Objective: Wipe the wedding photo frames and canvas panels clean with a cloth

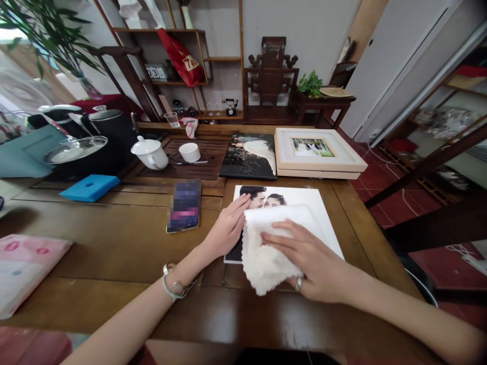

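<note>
On the table (pixel 114 243), a photo print (pixel 323 203) lies right of centre, with a cloth (pixel 266 253) over its near part. The right hand (pixel 308 258) lies flat on the cloth; the left hand (pixel 227 228) rests on the print's left edge. A phone (pixel 184 205) lies just left of the print. Beyond it sit a second print (pixel 249 157) and, to the right, a framed picture (pixel 317 152). Left of them, a teapot (pixel 149 152) and a cup (pixel 189 152) stand on a tray (pixel 213 170).

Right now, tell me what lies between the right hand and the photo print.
In the head view, a white cloth lies between them: the right hand rests flat on it, over the photo print. The left hand touches the print directly.
</note>
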The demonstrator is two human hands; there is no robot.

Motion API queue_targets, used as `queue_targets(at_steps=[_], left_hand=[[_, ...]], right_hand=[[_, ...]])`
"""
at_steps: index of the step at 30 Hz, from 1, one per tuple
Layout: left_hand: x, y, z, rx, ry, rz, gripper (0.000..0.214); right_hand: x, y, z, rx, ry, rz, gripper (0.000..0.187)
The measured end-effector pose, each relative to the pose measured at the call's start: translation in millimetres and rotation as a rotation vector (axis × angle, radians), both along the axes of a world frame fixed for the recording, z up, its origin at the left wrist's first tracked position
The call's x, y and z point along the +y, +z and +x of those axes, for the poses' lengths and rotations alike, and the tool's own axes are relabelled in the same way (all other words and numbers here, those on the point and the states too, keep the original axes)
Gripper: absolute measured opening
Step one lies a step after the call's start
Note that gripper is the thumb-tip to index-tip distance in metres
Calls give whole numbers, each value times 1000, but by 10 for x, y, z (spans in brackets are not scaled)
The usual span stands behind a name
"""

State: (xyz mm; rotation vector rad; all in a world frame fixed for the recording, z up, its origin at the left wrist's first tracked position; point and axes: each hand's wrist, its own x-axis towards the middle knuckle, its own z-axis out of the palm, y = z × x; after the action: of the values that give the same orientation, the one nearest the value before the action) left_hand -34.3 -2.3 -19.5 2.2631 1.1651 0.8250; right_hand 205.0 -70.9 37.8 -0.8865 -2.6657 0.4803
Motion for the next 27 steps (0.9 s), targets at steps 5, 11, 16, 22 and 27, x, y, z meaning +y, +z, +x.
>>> queue_targets(at_steps=[5, 11, 16, 22, 27], left_hand=[[-3, -18, -1, -16, 4, 1, 45], [0, -24, 5, -26, 16, 11, 45], [4, -13, -4, 2, -11, 10, 46], [9, -42, -17, -18, -18, 5, 47], [3, -34, -8, -18, 1, 5, 46]], right_hand=[[629, -35, 154, 16, -201, 35, 46], [825, -61, 164, -42, -276, 119, 31], [89, -43, 15, -89, -60, 89, 63], [-185, 28, -9, -84, 26, -32, 68], [549, -31, 169, -47, -231, 84, 46]])
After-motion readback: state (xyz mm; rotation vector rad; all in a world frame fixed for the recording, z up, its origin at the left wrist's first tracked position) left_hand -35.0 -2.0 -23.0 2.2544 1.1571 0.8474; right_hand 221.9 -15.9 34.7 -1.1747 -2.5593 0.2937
